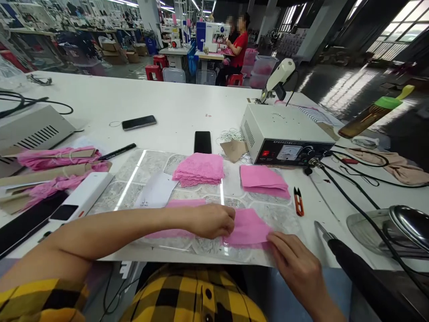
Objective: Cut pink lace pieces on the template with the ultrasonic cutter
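Note:
A pink fabric piece (248,227) lies near the table's front edge, between my two hands. My left hand (214,221) is closed at its left edge, fingers curled in a pinch. At the right corner, the thumb and fingers of my right hand (296,264) pinch the cloth. Another pink piece (170,232) lies partly under my left forearm. Just beyond are a stack of pink lace-edged pieces (198,169) and a smaller pink stack (264,180). All rest on a clear patterned mat (129,179); a white paper (156,190) lies by the lace stack.
Orange thread snips (298,202) lie right of the mat. A black-handled tool (355,264) with a metal tip points inward at the front right. Behind stands a metal-cased power unit (288,134) with cables. Two phones (203,142) lie at the back; bundled pink cloth (60,156) sits left.

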The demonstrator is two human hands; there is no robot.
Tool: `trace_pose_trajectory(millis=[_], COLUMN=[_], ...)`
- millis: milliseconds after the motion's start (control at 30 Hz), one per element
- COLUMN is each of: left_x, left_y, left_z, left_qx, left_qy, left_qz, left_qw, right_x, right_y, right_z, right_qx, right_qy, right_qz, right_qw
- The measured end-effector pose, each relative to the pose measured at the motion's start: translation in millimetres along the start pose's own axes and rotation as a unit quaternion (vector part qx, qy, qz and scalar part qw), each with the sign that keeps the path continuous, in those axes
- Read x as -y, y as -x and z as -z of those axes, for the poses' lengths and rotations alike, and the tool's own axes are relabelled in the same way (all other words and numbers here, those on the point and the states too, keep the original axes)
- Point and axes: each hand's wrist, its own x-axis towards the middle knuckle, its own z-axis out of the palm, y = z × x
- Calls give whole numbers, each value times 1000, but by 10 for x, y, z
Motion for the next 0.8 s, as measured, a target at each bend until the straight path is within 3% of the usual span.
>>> trace_pose_trajectory(millis=[167,267,367,467,633,800], left_x=[34,-9,-49,-39,1,-28], left_y=[-19,-2,19,23,10,-26], left_z=[-109,-83,-55,-65,-99,-59], left_qx=[-6,-1,1,-2,-17,-14], left_qy=[-149,-177,-178,-179,-175,-169], left_qz=[-43,-43,-51,-66,-77,-74], left_qw=[988,983,983,982,981,983], right_x=[24,-36,-96,-120,-107,-109], right_y=[43,79,90,53,-52,-103], right_z=[13,48,75,69,55,105], right_qx=[9,9,51,88,138,141], right_qy=[-47,-62,-64,-76,-99,-135], right_qz=[-50,-158,-270,-331,-369,-373], right_qw=[998,985,959,936,914,907])
